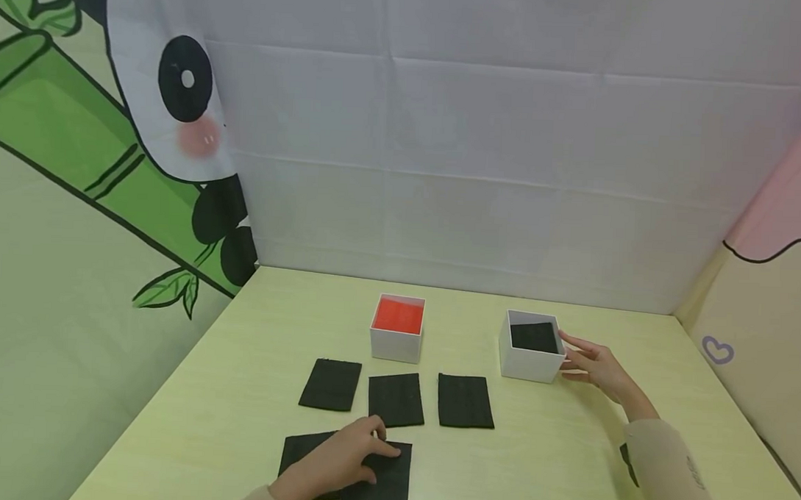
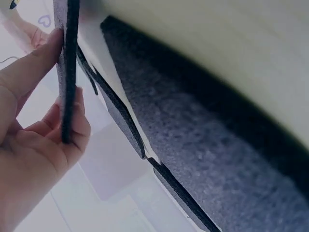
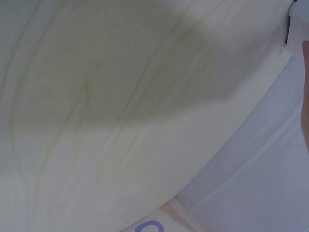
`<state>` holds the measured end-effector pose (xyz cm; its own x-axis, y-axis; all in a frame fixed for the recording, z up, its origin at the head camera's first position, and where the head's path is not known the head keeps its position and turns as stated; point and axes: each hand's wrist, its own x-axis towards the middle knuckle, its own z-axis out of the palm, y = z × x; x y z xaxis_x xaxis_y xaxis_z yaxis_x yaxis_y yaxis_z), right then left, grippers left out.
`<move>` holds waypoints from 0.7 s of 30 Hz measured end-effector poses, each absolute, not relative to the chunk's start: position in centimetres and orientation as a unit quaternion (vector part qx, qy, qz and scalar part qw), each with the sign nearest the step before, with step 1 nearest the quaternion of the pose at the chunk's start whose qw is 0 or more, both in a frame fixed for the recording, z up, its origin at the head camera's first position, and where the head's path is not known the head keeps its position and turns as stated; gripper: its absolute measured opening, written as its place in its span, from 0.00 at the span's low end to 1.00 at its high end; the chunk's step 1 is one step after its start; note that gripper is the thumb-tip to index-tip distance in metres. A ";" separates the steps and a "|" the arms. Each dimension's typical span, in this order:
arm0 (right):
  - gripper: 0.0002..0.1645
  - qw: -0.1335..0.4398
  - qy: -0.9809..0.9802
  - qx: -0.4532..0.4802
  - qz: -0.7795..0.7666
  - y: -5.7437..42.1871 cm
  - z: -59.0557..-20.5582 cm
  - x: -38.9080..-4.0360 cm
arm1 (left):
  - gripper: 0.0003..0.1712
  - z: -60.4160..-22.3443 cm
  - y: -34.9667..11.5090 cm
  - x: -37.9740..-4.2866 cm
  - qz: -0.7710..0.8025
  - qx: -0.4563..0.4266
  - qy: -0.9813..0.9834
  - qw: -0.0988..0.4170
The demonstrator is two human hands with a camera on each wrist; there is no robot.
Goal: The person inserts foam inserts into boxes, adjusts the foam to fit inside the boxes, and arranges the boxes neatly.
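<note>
My left hand [image 1: 340,454] pinches a black felt square [image 1: 387,486] at the near edge of the table. In the left wrist view this felt square [image 2: 67,72] shows edge-on between thumb and fingers, lifted off the surface. Another black square [image 1: 304,449] lies partly hidden under my left forearm. Beyond the hand three more black squares lie in a row: left [image 1: 330,384], middle [image 1: 396,399] and right [image 1: 466,401]. With its fingers fairly straight, my right hand [image 1: 595,369] touches the right side of a white box [image 1: 529,366] holding black squares [image 1: 533,336].
A second white box [image 1: 395,348], with red squares [image 1: 399,316] inside, stands left of the first. The pale yellow table [image 1: 565,462] ends at a white cloth backdrop [image 1: 476,172]. Printed cloth walls flank it on both sides.
</note>
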<state>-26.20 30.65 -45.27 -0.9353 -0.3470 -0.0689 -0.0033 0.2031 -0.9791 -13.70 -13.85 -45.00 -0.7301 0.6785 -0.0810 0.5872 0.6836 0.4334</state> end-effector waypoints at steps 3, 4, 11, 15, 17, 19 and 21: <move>0.33 0.139 0.761 -0.116 -0.623 30.6 -45.2 -26.1 | 0.25 -44.8 -13.8 -13.8 0.223 0.328 0.908 0.131; 0.33 0.138 0.761 -0.116 -0.623 30.6 -45.2 -26.1 | 0.23 -44.7 -13.8 -13.8 0.231 0.325 0.908 0.132; 0.33 0.134 0.759 -0.116 -0.627 29.7 -46.2 -26.2 | 0.16 -44.9 -14.8 -14.6 0.269 0.326 0.899 0.116; 0.33 0.133 0.755 -0.116 -0.631 29.0 -47.0 -26.3 | 0.15 -45.2 -15.4 -14.9 0.276 0.324 0.897 0.117; 0.33 0.134 0.754 -0.114 -0.633 28.7 -47.4 -26.3 | 0.14 -45.3 -15.7 -15.1 0.285 0.325 0.894 0.120; 0.33 0.133 0.753 -0.113 -0.634 28.3 -47.7 -26.3 | 0.13 -45.4 -16.0 -15.2 0.297 0.327 0.889 0.123; 0.33 0.132 0.753 -0.112 -0.635 27.9 -48.0 -26.3 | 0.13 -45.4 -16.3 -15.4 0.307 0.332 0.883 0.126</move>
